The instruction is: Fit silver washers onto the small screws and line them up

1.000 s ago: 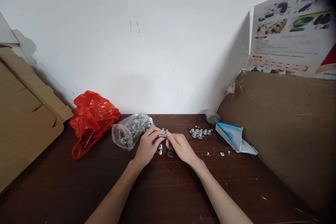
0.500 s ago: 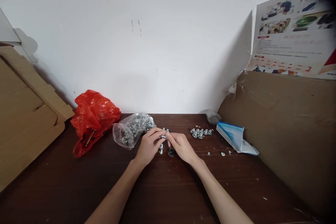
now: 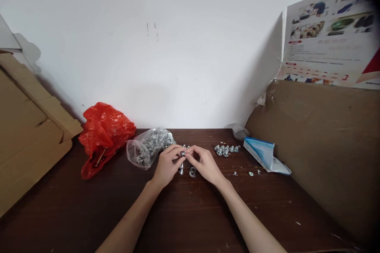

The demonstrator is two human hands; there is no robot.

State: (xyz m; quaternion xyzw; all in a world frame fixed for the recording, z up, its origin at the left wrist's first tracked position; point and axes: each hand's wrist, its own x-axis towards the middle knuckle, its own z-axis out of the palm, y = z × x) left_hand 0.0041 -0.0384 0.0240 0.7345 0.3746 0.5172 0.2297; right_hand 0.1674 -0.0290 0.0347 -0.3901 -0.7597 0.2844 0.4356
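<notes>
My left hand [image 3: 166,165] is closed, with thumb and fingers pinching a small silver bolt [image 3: 183,153]. From the other side my right hand [image 3: 205,163] brings its thumb and index finger together at the bolt's right end; whatever small piece they pinch is hidden by the fingertips. Just below the hands another silver bolt [image 3: 181,170] lies on the table. To its right are a few flat ring washers [image 3: 192,172], close under my right hand. More shiny hardware shows partly behind my fingertips.
A clear plastic bag [image 3: 150,147] full of metal hardware lies left of my hands, beside a red plastic bag [image 3: 105,126]. Several assembled bolts [image 3: 227,150] cluster at right, near a blue-and-white packet [image 3: 264,154]. Cardboard [image 3: 320,126] flanks the right side, more cardboard [image 3: 29,126] the left.
My right fingertips have shifted slightly left and up along the bolt, covering more of its end. The washers below are more exposed. My left hand keeps its grip.
</notes>
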